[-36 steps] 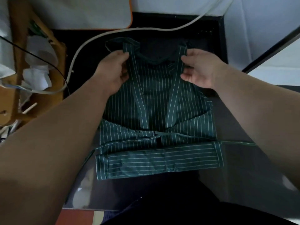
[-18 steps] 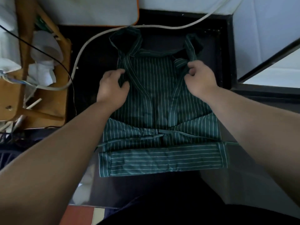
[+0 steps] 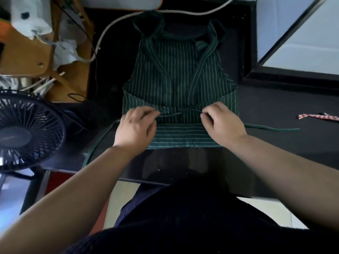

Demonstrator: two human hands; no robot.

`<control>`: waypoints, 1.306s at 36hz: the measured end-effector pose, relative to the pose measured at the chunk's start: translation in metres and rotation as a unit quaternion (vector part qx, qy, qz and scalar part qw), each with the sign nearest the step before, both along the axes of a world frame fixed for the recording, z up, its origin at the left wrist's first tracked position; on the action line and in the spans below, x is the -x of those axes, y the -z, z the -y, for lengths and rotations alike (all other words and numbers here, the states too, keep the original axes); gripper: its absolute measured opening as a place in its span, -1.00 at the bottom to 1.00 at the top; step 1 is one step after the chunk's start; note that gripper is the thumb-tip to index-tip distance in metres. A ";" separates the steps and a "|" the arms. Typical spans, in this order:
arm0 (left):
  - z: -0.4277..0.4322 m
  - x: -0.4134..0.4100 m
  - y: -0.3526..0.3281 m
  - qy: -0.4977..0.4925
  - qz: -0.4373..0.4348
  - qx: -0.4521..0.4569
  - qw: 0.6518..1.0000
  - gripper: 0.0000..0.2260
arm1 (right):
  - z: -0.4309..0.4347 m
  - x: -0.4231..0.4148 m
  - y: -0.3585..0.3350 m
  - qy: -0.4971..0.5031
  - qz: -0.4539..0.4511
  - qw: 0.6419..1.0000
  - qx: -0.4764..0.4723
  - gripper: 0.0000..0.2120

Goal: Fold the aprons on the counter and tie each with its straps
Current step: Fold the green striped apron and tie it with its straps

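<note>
we can read no writing or brand here. the dark green white-striped cloth apron point(image 3: 178, 76) lies folded on the glossy black counter point(image 3: 275, 107), its near edge doubled over. our left hand point(image 3: 135, 127) curls its fingers, pinching the thin green waist strap point(image 3: 171, 114) on the fold; our right hand point(image 3: 222, 123) pinches the same strap's other side. a black fan point(image 3: 27, 131) stands at left.
</note>
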State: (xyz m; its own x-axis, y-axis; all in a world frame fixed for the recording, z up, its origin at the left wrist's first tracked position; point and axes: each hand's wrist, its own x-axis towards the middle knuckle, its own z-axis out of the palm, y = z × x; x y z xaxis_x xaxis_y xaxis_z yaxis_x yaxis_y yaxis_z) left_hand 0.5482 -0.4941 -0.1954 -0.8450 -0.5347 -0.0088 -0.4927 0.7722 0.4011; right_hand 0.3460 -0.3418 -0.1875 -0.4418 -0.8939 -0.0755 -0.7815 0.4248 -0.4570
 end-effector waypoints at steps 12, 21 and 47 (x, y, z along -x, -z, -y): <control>-0.021 -0.009 -0.003 0.107 0.254 -0.002 0.961 -0.21 | -0.023 -0.017 0.003 -0.143 -0.116 0.946 -0.269 -0.42; 0.028 0.022 -0.032 0.086 0.255 -0.185 0.945 -0.69 | -0.002 0.001 -0.030 -0.117 -0.025 0.953 -0.278 -0.56; 0.034 0.042 -0.022 0.085 0.278 -0.060 0.955 -0.50 | 0.023 0.011 -0.027 -0.080 -0.008 0.947 -0.311 -0.56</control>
